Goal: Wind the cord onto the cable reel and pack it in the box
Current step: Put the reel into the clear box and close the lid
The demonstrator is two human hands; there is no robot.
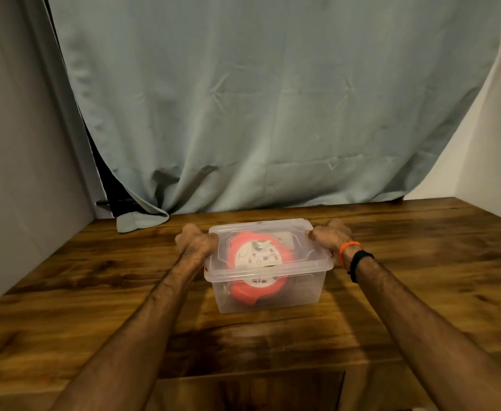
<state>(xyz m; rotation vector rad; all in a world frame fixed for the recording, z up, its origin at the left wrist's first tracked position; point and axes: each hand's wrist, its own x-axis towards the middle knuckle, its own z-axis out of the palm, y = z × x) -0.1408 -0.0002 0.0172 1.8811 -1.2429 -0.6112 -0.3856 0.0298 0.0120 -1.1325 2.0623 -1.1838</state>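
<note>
Reel (253, 259), red, inside lidded clear box (268, 295); left hand (196, 241) and right hand (331, 234) fingers curled round its ends.

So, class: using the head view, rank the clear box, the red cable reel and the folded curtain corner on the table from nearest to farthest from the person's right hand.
From the right hand:
1. Clear box: gripped at its right end.
2. Red cable reel: inside the box, toward its middle.
3. Curtain corner: far left, at the table's back edge.

Both arms outstretched (each hand (196, 239) curled)
</note>
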